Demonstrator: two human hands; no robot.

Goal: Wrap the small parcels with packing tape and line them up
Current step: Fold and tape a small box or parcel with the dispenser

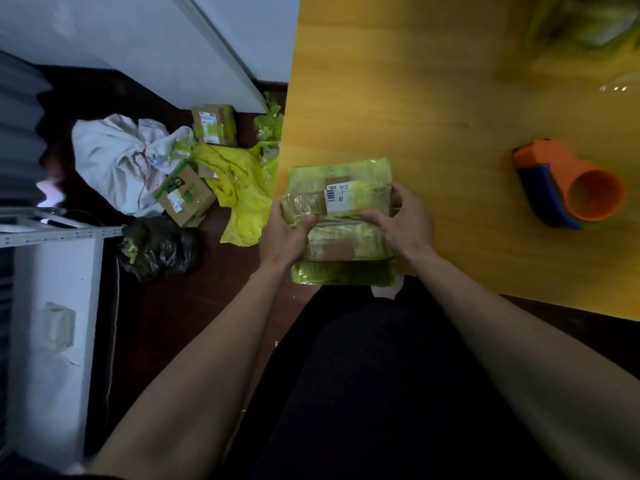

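Observation:
A stack of small parcels (341, 202) wrapped in yellow-green tape sits at the near left corner of the yellow table (433, 98), the top one bearing a white barcode label. My left hand (287, 233) grips the stack's left side, thumb on top. My right hand (401, 220) grips its right side, fingers curled over the top. An orange and blue tape dispenser (568, 185) lies on the table to the right, apart from both hands.
On the dark floor to the left lie cardboard boxes (185, 197) (213, 124), a white bag (121, 157), a yellow bag (242, 192) and a black bag (156, 247). White furniture (52, 323) stands at the left. A blurred green pile (581, 22) sits at the table's far right.

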